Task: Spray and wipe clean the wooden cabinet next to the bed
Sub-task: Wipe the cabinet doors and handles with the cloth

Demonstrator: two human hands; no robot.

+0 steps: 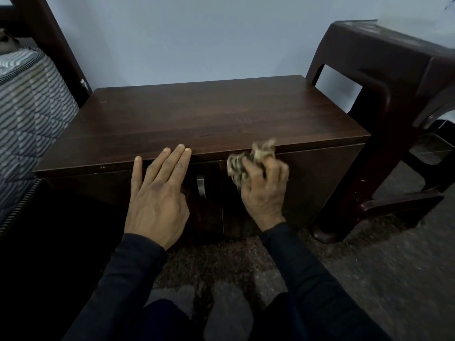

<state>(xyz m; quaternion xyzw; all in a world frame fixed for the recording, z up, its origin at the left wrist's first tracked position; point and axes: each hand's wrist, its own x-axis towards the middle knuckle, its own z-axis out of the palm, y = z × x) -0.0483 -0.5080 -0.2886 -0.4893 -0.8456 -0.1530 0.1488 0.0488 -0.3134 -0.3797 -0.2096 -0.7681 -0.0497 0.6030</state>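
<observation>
The low dark wooden cabinet [197, 114] stands against the wall, its flat top bare. My left hand [157, 193] is spread flat, fingertips resting at the front edge of the top, over the left door. My right hand [266, 190] grips a crumpled, patterned cloth [248, 158] and presses it against the upper front of the right door, just under the top's edge. The cloth looks blurred. A metal door handle [200, 185] shows between my hands. No spray bottle is in view.
A bed with a striped mattress [27, 114] and dark headboard post [56, 38] borders the cabinet on the left. A dark brown plastic stool [394, 77] stands close on the right. Speckled floor [369, 267] lies below; my knees are near the bottom edge.
</observation>
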